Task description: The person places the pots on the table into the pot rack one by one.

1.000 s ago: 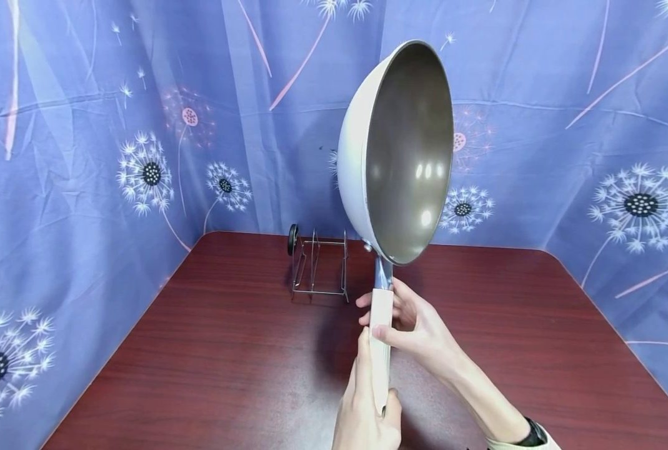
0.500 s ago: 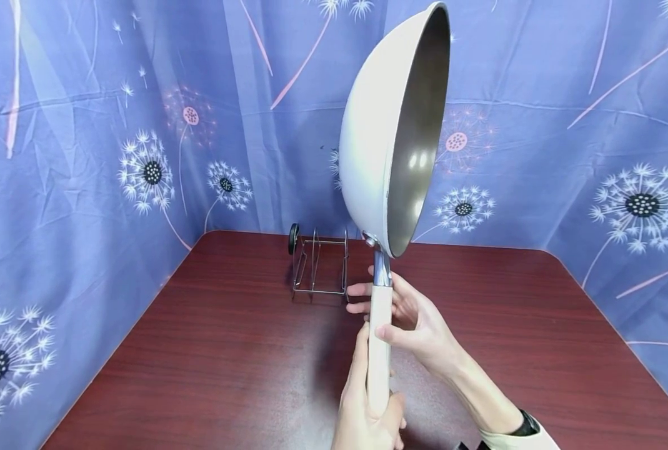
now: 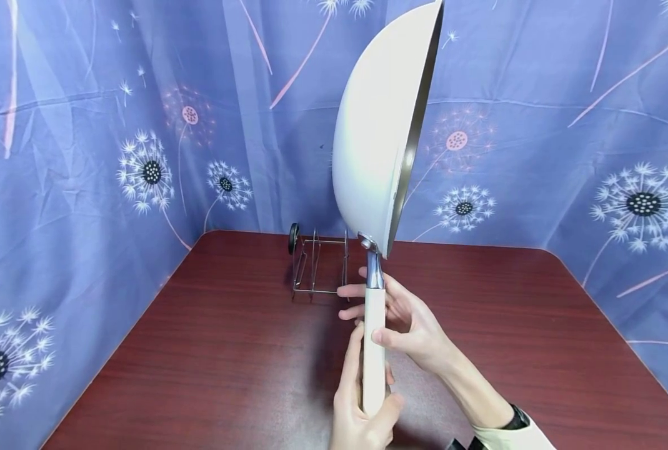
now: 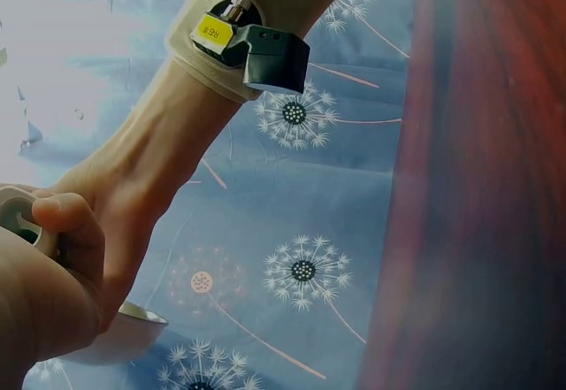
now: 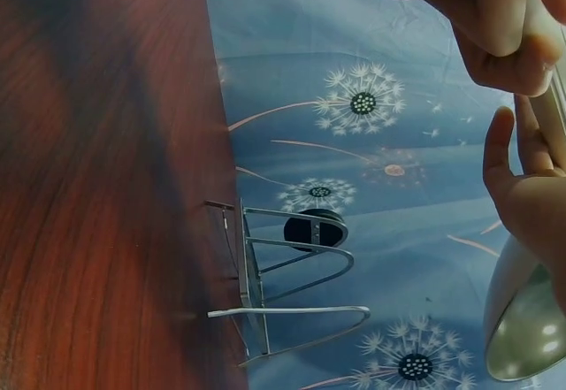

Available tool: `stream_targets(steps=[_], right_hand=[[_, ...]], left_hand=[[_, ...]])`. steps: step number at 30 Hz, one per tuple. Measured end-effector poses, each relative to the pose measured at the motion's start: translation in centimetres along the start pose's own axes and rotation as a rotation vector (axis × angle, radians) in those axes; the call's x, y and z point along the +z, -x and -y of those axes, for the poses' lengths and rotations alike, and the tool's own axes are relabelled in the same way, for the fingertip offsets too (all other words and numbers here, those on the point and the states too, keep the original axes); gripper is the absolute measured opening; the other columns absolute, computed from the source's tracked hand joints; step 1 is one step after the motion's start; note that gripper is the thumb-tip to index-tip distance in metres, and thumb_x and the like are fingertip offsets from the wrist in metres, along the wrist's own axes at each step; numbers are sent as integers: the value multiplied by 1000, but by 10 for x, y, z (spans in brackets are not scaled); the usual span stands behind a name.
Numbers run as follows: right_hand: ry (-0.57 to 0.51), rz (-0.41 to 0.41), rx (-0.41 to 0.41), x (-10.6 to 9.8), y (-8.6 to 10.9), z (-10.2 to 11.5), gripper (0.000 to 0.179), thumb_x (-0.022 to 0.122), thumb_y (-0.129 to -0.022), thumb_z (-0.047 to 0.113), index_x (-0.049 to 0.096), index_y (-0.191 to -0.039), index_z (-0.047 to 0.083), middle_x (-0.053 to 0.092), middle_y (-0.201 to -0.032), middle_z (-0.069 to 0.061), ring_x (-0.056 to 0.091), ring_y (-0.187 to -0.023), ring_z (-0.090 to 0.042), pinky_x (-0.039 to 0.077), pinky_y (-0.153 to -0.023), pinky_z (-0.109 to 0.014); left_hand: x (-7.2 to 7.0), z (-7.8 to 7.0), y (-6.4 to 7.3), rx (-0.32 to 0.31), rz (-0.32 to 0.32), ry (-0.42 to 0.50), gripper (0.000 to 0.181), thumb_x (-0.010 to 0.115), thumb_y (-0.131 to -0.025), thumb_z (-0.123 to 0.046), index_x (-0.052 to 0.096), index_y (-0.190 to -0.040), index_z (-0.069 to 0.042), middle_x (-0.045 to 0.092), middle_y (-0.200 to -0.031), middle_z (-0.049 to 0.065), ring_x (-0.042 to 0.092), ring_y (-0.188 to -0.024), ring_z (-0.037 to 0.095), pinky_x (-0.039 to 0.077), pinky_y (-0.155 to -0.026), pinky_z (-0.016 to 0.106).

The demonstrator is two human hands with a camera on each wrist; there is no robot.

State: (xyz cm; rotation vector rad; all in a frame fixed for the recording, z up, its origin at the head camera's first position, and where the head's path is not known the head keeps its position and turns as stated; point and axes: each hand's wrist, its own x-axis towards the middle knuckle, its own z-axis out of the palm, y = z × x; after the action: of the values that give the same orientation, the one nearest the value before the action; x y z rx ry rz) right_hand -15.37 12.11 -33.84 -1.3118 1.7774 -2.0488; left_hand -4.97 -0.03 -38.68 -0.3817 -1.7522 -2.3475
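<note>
A white wok (image 3: 375, 131) is held upright above the table, its bowl up and its dark inside turned to the right, nearly edge-on in the head view. My left hand (image 3: 362, 400) grips the lower part of its pale handle (image 3: 374, 350); the handle's ringed end (image 4: 19, 217) shows in the left wrist view. My right hand (image 3: 418, 325) is higher up, thumb resting on the handle, with its fingers reaching out straight behind it. In the right wrist view the wok bowl (image 5: 526, 328) shows below the right hand (image 5: 535, 200).
A metal wire rack (image 3: 319, 265) with a black disc (image 3: 293, 239) at its left end stands on the reddish-brown table (image 3: 227, 350), beyond the hands and to the left. A blue dandelion-print curtain (image 3: 289, 125) surrounds the table's back and sides.
The wok has turned so that its dark inside faces more to the right and less toward me. It has also risen a little, and the right hand's fingers have straightened out.
</note>
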Motion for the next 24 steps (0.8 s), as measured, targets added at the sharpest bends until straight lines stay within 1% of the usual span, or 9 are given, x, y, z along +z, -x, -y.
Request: stream_targets(steps=[3,5,7,8,12,14,16,20,24], right_hand=[[-8,4,4,0,-1,-1,78,65,-90,6,23,-155,2,55,-142,-18,66,-116,-27,57,-86,-39],[-13,10,3,1,-1,-1,78,65,-89,6,23,-155,2,55,-142,-18,67,-115,-26,57,-86,-41],[-25,21,-1,1,-2,-2,79,65,-89,6,23,-155,1,55,-142,-18,67,-114,-27,58,-86,-42],[-28,26,-4,1,-2,-2,79,65,-89,7,23,-155,1,56,-141,-19,67,-114,-27,58,-86,-42],[-62,51,-4,3,-5,-2,79,66,-90,8,22,-155,1,55,-141,-20,67,-113,-28,58,-88,-41],[-69,56,3,4,-7,-2,78,65,-90,8,23,-155,2,56,-141,-20,68,-113,-29,58,-88,-40],[-69,59,12,5,-8,-3,76,65,-89,7,24,-154,1,56,-139,-21,68,-112,-29,58,-87,-40],[-22,60,20,7,-10,-3,74,63,-87,6,27,-152,1,57,-136,-25,69,-108,-29,58,-85,-41],[25,55,28,8,-11,-3,74,62,-86,7,29,-152,4,59,-133,-25,69,-106,-28,58,-84,-41]], left_hand=[[2,0,1,1,-38,-10,94,61,-73,15,31,-155,-20,54,-91,14,50,-68,6,42,-49,16],[4,0,2,22,-80,-52,93,61,-72,15,34,-154,-20,56,-89,17,54,-72,11,46,-53,19],[6,1,3,54,-131,-123,92,61,-71,14,37,-153,-20,58,-87,16,56,-76,12,49,-60,21],[7,1,4,75,-149,-163,91,61,-71,14,38,-152,-20,59,-86,14,56,-76,12,49,-61,21],[10,3,6,149,-208,-308,94,61,-68,14,38,-152,-19,59,-84,3,57,-78,7,48,-65,22],[10,4,6,169,-223,-353,95,61,-66,15,38,-152,-18,59,-85,0,57,-80,6,48,-67,22],[10,4,6,173,-240,-385,96,61,-65,16,39,-152,-19,60,-85,-3,57,-80,5,48,-67,22],[10,5,5,181,-252,-407,97,60,-64,17,39,-152,-18,60,-84,-2,57,-79,7,48,-65,22],[10,7,5,213,-276,-442,98,60,-63,17,38,-152,-17,60,-85,-2,57,-80,6,47,-65,22]])
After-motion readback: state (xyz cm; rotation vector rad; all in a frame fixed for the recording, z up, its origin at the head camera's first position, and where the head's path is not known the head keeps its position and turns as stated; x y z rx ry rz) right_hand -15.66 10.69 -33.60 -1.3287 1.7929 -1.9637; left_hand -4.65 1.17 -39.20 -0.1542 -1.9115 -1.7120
